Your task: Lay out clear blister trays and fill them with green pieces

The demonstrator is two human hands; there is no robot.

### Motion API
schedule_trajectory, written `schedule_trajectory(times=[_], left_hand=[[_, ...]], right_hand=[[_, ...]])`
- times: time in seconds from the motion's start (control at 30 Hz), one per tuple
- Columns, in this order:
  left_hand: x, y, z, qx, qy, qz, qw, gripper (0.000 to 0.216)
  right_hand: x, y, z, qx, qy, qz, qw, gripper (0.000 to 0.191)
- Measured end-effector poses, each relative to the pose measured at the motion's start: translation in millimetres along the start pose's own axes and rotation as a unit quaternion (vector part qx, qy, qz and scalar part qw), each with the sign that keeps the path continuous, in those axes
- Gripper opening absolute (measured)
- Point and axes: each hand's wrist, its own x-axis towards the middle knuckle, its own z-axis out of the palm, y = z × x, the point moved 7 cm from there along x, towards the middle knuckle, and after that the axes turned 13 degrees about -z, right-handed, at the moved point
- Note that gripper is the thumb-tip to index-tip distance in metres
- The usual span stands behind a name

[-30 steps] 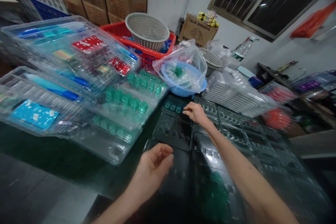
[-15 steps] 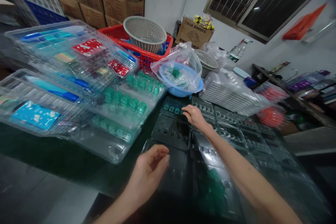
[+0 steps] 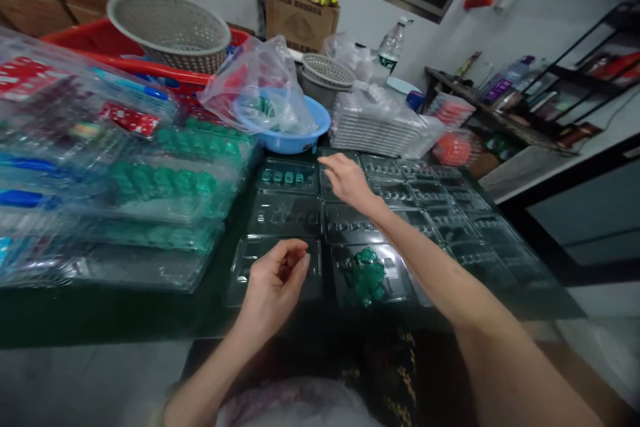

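My right hand [image 3: 346,181] reaches over the clear plastic tray [image 3: 345,159] at the back of the second column. Its fingers are pinched, and what they hold, if anything, is hidden. Just left of it, a clear tray [image 3: 265,185] carries a row of several small green translucent pieces [image 3: 289,177]. My left hand [image 3: 274,283] hovers above the front-left tray [image 3: 242,275], fingers curled in toward the thumb; its palm is hidden. Right of that hand, a heap of green translucent pieces [image 3: 367,277] lies on another clear tray [image 3: 397,280].
More clear trays [image 3: 465,220] spread right across the dark table. Packed clear cases with green pieces [image 3: 165,183] are piled at left. Behind stand a blue basin [image 3: 285,141] with a plastic bag, a red basket [image 3: 85,40], a grey colander [image 3: 167,23] and stacked clear trays [image 3: 383,127].
My view has swung right and down. The right hand has moved from the end of the green row to the tray on its right. My left hand keeps its curled shape over the front-left tray.
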Motion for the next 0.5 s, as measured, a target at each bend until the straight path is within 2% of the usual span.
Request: schedule_trajectory(times=[0.07,0.1,0.17,0.27,0.37,0.5], left_hand=[[-2.7,5.6,13.1,0.034,-0.018,0.028,0.999,0.015],[-4.1,7.5,20.7,0.052,-0.028,0.04,0.997,0.014],[-6.7,10.1,36.1,0.082,-0.044,0.064,0.994,0.014],[-10.4,14.4,54.1,0.109,-0.059,0.097,0.988,0.012],[-12.3,17.1,59.3,0.13,-0.054,0.109,0.984,0.011],[-9.8,13.8,51.4,0.11,-0.04,0.077,0.99,0.013]], right_hand=[[-39.2,-4.3,-30.2,0.034,0.021,0.029,0.999,0.026],[-59.9,-8.4,-37.9,0.047,0.002,0.036,0.998,0.023],[-99.5,-14.3,-39.3,0.044,-0.076,0.068,0.994,0.019],[-140.9,-14.4,-22.0,0.021,-0.185,0.143,0.972,0.02],[-151.7,-12.5,-1.1,0.052,-0.219,0.176,0.958,0.017],[-149.0,-7.1,6.2,0.099,-0.183,0.179,0.962,0.008]])
